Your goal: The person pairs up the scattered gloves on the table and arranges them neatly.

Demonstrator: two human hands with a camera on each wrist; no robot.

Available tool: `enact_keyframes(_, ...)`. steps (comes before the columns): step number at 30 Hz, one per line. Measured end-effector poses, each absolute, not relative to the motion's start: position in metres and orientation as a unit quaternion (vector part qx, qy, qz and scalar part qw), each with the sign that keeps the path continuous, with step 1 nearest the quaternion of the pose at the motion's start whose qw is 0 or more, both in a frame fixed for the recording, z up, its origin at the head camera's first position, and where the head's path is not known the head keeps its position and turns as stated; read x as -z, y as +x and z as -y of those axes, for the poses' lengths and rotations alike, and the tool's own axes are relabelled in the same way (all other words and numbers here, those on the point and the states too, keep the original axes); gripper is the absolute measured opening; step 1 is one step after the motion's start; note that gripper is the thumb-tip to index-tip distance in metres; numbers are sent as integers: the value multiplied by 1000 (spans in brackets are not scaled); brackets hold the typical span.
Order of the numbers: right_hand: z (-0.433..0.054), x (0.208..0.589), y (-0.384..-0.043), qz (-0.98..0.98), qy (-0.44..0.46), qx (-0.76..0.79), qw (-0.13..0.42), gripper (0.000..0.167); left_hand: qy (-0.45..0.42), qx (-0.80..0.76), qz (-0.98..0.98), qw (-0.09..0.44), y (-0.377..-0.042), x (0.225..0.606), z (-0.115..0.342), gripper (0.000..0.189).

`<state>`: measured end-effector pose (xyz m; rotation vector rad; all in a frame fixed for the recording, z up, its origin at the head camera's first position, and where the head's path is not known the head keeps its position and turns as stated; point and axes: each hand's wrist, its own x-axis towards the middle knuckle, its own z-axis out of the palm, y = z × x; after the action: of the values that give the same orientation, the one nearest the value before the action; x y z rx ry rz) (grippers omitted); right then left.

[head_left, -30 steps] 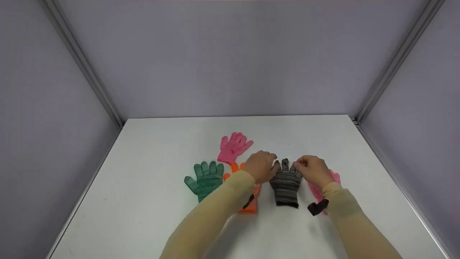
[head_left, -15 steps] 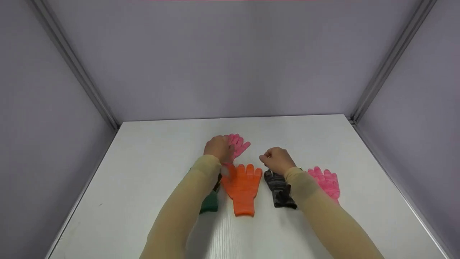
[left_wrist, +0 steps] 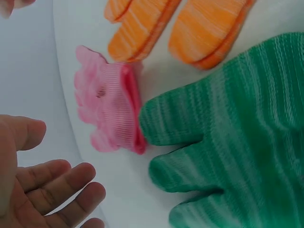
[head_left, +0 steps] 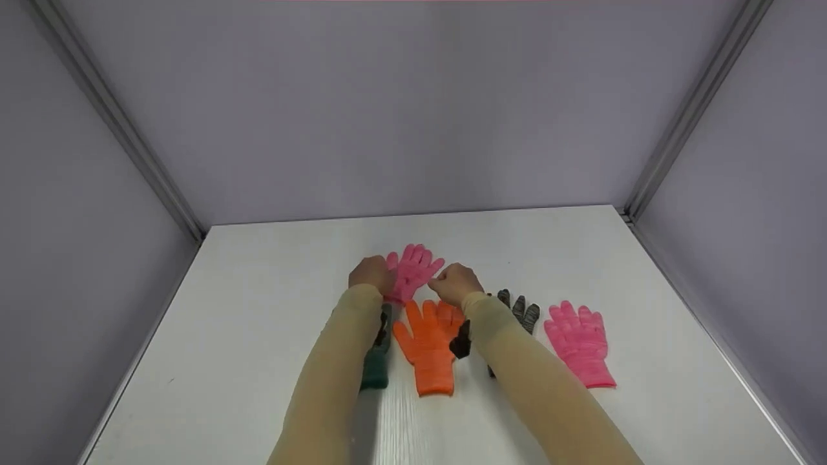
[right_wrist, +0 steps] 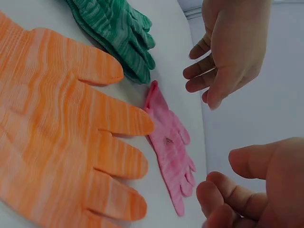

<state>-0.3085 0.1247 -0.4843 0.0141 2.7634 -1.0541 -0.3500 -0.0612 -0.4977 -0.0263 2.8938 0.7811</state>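
Note:
A pink knit glove [head_left: 413,271] lies flat at the back, fingers pointing away. My left hand [head_left: 373,274] hovers at its left side; in the left wrist view the fingers [left_wrist: 61,190] are spread loosely with nothing between them. To its right is my right hand [head_left: 456,283], above the fingertips of an orange glove [head_left: 431,345]. The right wrist view has that right hand [right_wrist: 256,190] loosely bent, thumb apart from fingers, holding nothing. Under my left forearm a green glove [head_left: 376,368] is partly hidden. My right forearm covers much of a dark striped glove [head_left: 520,310].
A second pink glove [head_left: 581,342] lies at the right end of the front row. All the gloves rest on a white table [head_left: 213,361], enclosed by grey panels [head_left: 413,110] at the back and sides.
Both hands have left the dark striped glove's fingers and moved left to either side of the back pink glove. The head view has shifted slightly; the gloves appear to lie in the same places.

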Motion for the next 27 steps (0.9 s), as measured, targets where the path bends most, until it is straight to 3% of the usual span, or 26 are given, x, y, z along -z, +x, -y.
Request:
enact_keyframes(9,-85,500,-307,-936,17,346,65,26,-40,-258,-961,90,-348,514,70,22)
enact_keyframes(16,-70,513,-305,-942,42,324,78,40,-61,-274,-954,102,-338,518,72,23)
enact_keyframes(27,-78,524,-303,-939,91,313,110,39,-56,-257,-959,106,-337,526,53,20)
